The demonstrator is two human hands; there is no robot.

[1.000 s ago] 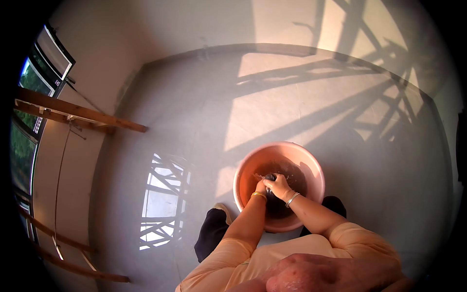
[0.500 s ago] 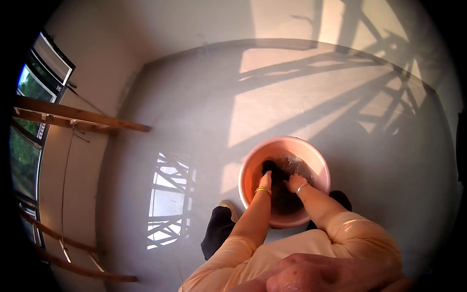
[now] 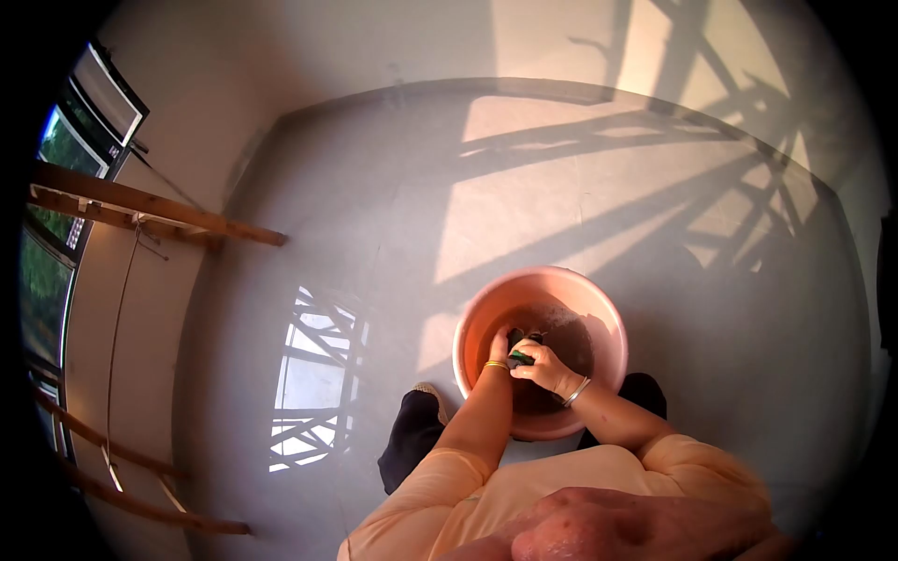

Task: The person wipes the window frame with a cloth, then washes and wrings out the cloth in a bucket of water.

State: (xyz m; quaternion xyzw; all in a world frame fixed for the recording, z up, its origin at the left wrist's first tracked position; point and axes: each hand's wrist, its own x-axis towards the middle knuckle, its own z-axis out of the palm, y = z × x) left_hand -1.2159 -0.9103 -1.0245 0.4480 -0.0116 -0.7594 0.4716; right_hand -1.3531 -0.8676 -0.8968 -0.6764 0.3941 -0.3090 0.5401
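Note:
A round pink plastic basin (image 3: 617, 327) stands on the floor between my feet, with murky dark water (image 3: 571, 337) and a little foam in it. Both hands are inside it, close together over its left half. My left hand (image 3: 499, 346), a yellow bangle at its wrist, is closed at the side of a dark wet bundle (image 3: 535, 338) that looks like cloth. Bent over the same bundle is my right hand (image 3: 550, 371), with a silver bangle. A bright green patch (image 3: 521, 358) shows between its fingers; I cannot tell whether it belongs to the bundle.
Smooth grey floor (image 3: 374, 187) surrounds the basin, striped by sunlight and shadow. At the left, wooden beams (image 3: 187, 213) jut from beside the windows (image 3: 47, 290), and a thin cord hangs there. My dark-trousered leg (image 3: 412, 439) is left of the basin.
My right hand has moved left to meet the left hand. The dark bundle, spread in the water before, is now gathered between them, and the green patch has come into view.

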